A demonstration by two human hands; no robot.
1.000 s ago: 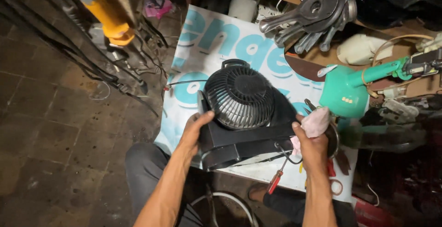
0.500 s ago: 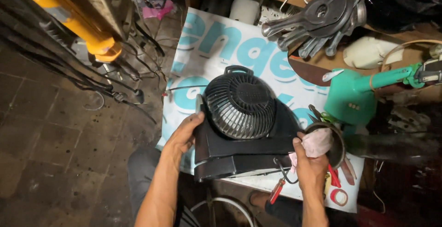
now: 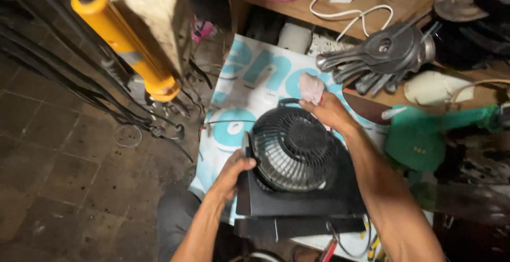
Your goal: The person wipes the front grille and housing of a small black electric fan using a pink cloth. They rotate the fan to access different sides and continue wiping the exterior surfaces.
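The left hand (image 3: 232, 175) clamps the near-left edge of the black box fan (image 3: 297, 172) on the printed sheet (image 3: 249, 81), while the right hand (image 3: 326, 110), fingers closed around a pinkish rag (image 3: 311, 88), looks mid-wipe on the far rim, needing steady bracing.

Black fan (image 3: 295, 153): matt plastic, ribbed grille. Pink rag (image 3: 311, 88): soft cloth.

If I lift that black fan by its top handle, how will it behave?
The black fan probably stays rigid, given its boxy housing. Its wide flat base suggests little tipping. The right hand with the pink cloth is by the handle; the grille may flex.
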